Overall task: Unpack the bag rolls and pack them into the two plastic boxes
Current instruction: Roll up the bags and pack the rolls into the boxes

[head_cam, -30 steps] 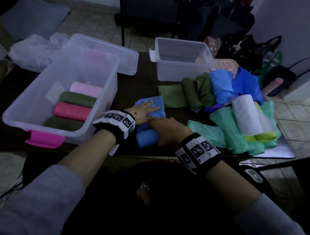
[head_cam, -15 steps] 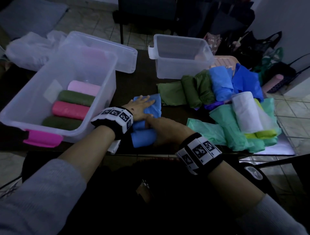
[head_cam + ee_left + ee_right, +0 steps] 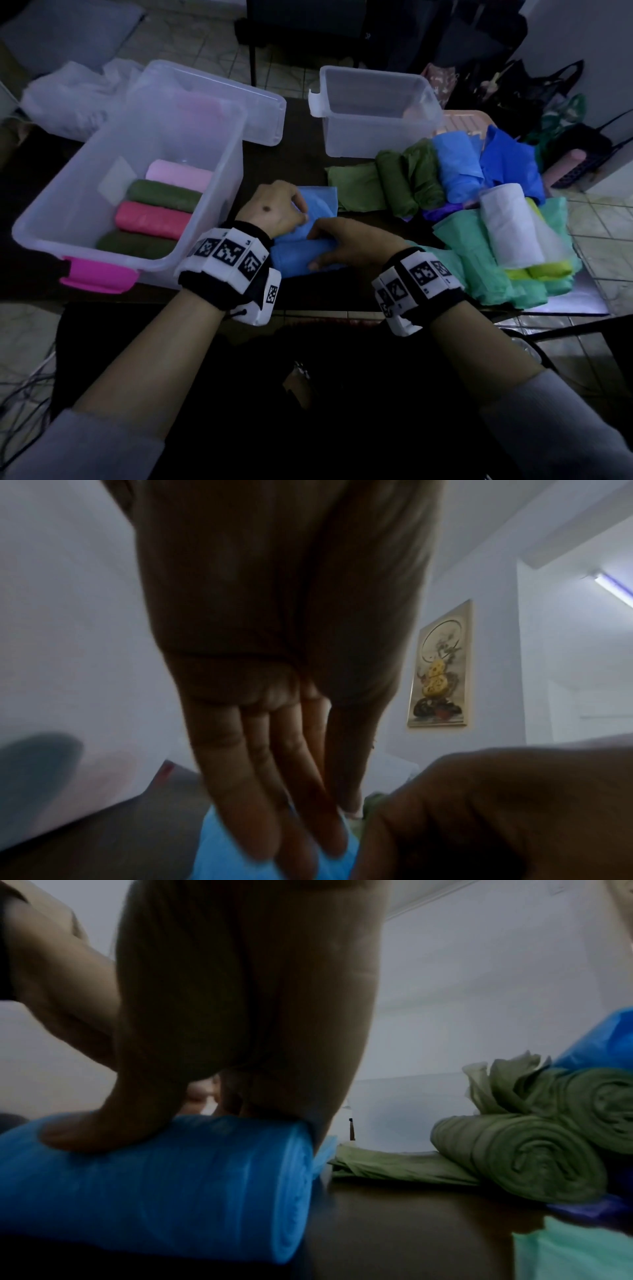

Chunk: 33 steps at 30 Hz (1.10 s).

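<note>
Blue plastic fills the middle of the head view: a half-rolled blue bag roll (image 3: 301, 255) lies on the dark desk (image 3: 294, 164) near its front edge, its loose flat end stretching away from the person. The left hand (image 3: 274, 209) rests on that flat part with its fingers bent, pinching the sheet. The right hand (image 3: 346, 245) lies over the rolled part, fingers curved along it and thumb at the near side. Left of the hands stands a clear box (image 3: 68, 205) with a pink latch, holding four rolls side by side: pale pink, dark green, pink-red and dark green. A lid (image 3: 260, 113) lies behind it. A second clear box (image 3: 376, 137) stands at the far middle of the desk. To the right lies a pile of bags (image 3: 479, 219): green, blue, mint, yellow, and a white roll on top.

From the left wrist, the left hand's fingers (image 3: 260, 791) reach down nearly straight, close together, their tips on the blue sheet; whether they pinch it cannot be told here. The right hand shows dark at the lower right. A framed picture (image 3: 441, 666) hangs on the wall.

From the right wrist, the thumb presses the top of the blue roll, whose spiral end faces right. Beyond, two green rolls (image 3: 534, 1153) lie on the desk, just beside a flat green sheet.
</note>
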{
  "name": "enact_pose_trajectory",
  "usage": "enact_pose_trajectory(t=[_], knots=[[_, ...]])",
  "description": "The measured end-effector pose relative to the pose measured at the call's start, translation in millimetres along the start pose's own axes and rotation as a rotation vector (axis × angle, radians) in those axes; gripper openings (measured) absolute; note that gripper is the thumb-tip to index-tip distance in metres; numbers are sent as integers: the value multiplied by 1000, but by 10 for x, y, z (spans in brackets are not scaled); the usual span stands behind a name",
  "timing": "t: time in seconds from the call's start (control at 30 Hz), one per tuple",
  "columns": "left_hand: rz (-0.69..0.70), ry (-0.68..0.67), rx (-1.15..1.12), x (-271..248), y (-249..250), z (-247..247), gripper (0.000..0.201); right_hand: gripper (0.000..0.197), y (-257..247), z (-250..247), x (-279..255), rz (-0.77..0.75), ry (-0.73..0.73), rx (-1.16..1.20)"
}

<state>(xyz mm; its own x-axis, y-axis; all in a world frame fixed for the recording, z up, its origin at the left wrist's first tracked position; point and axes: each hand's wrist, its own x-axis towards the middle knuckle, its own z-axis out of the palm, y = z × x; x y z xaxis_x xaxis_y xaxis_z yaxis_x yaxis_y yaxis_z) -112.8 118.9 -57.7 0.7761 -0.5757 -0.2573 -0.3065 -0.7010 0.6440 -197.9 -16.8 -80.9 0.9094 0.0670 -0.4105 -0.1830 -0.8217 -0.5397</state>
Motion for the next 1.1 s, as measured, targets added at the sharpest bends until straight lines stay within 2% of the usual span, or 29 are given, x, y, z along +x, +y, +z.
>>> enact_pose_trajectory(t=[0.1, 0.2, 0.33, 0.43, 0.53, 0.63, 0.73, 0.9, 1.03, 1.1], knots=[[18, -103, 41, -98, -8, -28, 12, 43, 34, -21, 68, -34, 21, -17], [39, -215, 156, -154, -48, -70, 32, 44, 99, -4, 119, -16, 28, 8], [85, -338, 288, -169, -88, -46, 59, 35, 139, 42, 129, -26, 155, 97], [79, -355, 292, -137, -115, -18, 70, 35, 96, 99, 122, -20, 294, -37], [67, -317, 319, -104, -128, 56, 68, 36, -1, 194, 29, -8, 482, -299], [68, -299, 358, -58, -130, 98, 57, 46, -89, 288, -140, -87, 408, -458], [63, -370, 363, -16, -119, 77, 50, 62, -122, 333, -251, -72, 340, -462], [61, -423, 355, -14, -79, 70, 44, 64, -153, 355, -145, -7, 284, -572], [36, -399, 295, -29, -118, 90, 56, 63, -200, 306, -32, 27, 250, -632], [37, -322, 284, -51, -146, 119, 72, 64, -224, 280, 2, 43, 236, -631]])
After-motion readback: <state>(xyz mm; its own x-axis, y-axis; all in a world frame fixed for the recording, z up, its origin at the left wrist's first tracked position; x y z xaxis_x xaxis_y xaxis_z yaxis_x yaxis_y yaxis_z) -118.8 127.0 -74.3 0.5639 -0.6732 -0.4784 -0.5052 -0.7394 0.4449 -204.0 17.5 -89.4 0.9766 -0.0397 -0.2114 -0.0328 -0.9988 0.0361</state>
